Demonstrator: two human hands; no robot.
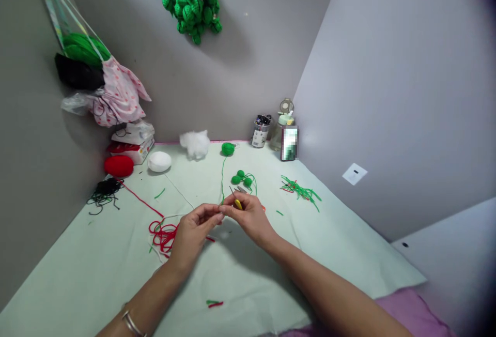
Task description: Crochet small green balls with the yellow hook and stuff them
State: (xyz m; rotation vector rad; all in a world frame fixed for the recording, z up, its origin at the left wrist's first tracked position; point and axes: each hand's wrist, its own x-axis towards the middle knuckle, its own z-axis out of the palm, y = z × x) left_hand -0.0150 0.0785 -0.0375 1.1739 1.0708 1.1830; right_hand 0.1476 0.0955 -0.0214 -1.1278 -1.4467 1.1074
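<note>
- Right hand (248,217): fingers grasping yellow-handled metal crochet hook (237,204).
- Left hand (198,226): fingertips bunched; cannot tell grasp.
- Beyond fingers: 1 thin green yarn strand (222,179).

Hook handle (237,204) looks like smooth yellow plastic. Green yarn ball (228,149): matt, fibrous. White stuffing (196,144): fluffy, matt. Bangle (133,323) shows glossy metal. Pink bag (118,91): matt cloth. Wall (248,68) appears smooth.
</note>
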